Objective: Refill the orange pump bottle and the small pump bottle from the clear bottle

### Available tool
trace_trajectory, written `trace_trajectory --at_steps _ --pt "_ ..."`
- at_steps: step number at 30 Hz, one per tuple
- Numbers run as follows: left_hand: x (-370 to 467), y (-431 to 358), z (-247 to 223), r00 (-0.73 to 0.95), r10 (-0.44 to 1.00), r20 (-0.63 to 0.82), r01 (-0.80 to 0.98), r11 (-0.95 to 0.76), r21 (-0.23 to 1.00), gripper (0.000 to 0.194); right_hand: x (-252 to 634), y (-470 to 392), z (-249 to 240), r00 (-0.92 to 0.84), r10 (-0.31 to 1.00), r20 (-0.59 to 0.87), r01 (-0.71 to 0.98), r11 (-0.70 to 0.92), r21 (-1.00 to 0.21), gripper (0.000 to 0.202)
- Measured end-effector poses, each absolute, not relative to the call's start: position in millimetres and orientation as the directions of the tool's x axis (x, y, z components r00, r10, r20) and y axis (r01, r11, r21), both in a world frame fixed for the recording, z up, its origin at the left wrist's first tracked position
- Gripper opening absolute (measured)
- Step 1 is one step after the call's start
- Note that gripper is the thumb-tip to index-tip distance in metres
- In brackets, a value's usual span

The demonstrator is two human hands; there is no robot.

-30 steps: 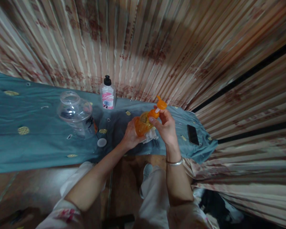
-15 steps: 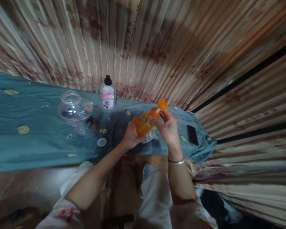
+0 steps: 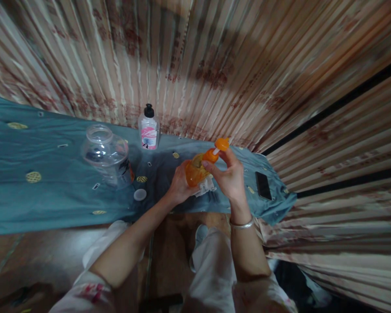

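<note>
Two-handed hold on a pump bottle, seen from the head. The amber bottle (image 3: 195, 174) is held over the front part of the cloth-covered worktop (image 3: 61, 182), between the two hands and in contact with both. Its long axis is tilted: the base is directed toward the left hand (image 3: 179, 184), and the neck, fitted with an orange pump (image 3: 211, 155), is directed up, away and to the right. The body is enclosed by the fingers of the left hand, which are wrapped around it from the left and below. The collar of the pump is pinched between the thumb and fingers of the right hand (image 3: 230, 178), the thumb being laid on the near side; the pump's head projects beyond the fingertips. The neck is thus nearer to the right hand, the base to the left. Whether the collar is tight on the neck cannot be told, nor whether the bottle's base is supported by the worktop. A crumpled whitish piece of material (image 3: 206, 187) is seen just below the bottle; its nature cannot be made out. To the left, a clear jar (image 3: 109, 161) is placed upright and uncapped, with a pale disc (image 3: 140, 194) lying near its base. Behind, a black-capped bottle (image 3: 149, 132) is stood close to the curtain (image 3: 133, 65). A dark phone (image 3: 263, 185) is laid flat to the right of the hands.
</note>
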State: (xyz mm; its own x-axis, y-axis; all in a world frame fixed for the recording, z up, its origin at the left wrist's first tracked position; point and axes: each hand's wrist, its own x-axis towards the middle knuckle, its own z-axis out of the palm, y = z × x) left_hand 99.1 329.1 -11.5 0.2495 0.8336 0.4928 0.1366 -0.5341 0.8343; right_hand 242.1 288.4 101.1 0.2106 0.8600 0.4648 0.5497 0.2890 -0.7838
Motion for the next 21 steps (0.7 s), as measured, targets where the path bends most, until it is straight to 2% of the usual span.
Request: trace_trajectory --at_steps 4,8,11,15,18,21 --pt "99.7 328.4 -9.5 0.230 0.832 0.505 0.121 -0.539 0.833 0.070 242.4 288.9 99.9 0.120 0.876 0.468 0.458 0.369 -0.808 0.039" --pt "101.2 328.4 -9.8 0.224 0.843 0.489 0.089 -0.517 0.851 0.067 238.1 286.4 102.6 0.247 0.833 0.495 0.606 0.266 -0.750 0.035" --pt "101.0 328.1 -9.7 0.221 0.846 0.485 0.091 -0.513 0.854 0.067 236.2 283.7 104.6 0.327 0.793 0.514 0.660 0.197 -0.725 0.042" --pt "99.0 327.4 -7.7 0.233 0.849 0.473 0.107 -0.506 0.856 0.067 238.8 284.8 101.9 0.231 0.833 0.502 0.588 0.292 -0.755 0.052" --pt "98.5 327.4 -6.9 0.247 0.851 0.463 0.109 -0.500 0.859 0.064 239.1 286.3 100.3 0.202 0.849 0.489 0.566 0.306 -0.766 0.042" --pt "98.8 327.7 -7.1 0.242 0.844 0.479 0.117 -0.515 0.849 0.066 236.6 285.7 101.4 0.307 0.810 0.500 0.629 0.222 -0.745 0.035"
